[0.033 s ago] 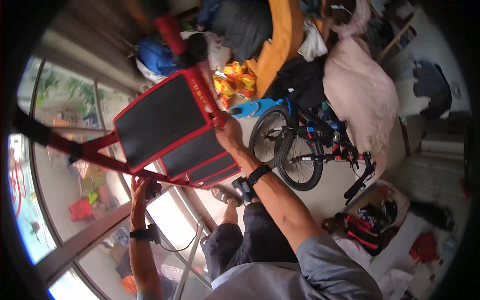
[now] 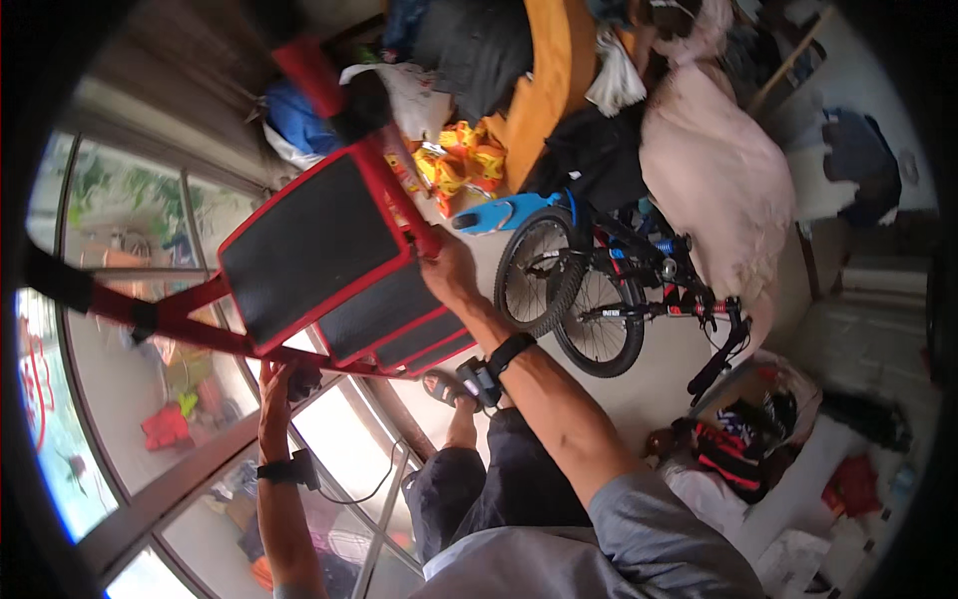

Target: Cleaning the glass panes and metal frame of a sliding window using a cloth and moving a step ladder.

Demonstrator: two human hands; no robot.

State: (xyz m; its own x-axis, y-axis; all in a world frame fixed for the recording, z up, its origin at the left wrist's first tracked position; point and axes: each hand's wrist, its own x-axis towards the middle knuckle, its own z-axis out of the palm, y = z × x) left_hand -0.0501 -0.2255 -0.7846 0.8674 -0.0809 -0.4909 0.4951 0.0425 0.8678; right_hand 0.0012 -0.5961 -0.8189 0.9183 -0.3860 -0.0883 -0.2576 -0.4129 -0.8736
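Note:
A red folding stepladder (image 2: pixel 307 250) with wide black treads is held up in front of me, tilted, its top end toward the upper left. My right hand (image 2: pixel 453 270) is closed around its right red side rail, next to the second tread. My left hand (image 2: pixel 278 387) grips the opposite rail from below, its fingers partly hidden by the rail and a small dark device. A black-tipped tube of the ladder reaches toward the left edge of the view.
Right of the ladder, a bicycle (image 2: pixel 599 290) lies beside a blue kick scooter (image 2: pixel 509 213). Glass doors (image 2: pixel 130 399) stand close on the left. Yellow-orange packaging (image 2: pixel 461 165) and a pink cloth-covered object (image 2: pixel 714 160) sit beyond. A basket of clothes (image 2: pixel 733 439) is at right.
The ladder appears shifted slightly left, with both hands still on its rails. The view has moved a little.

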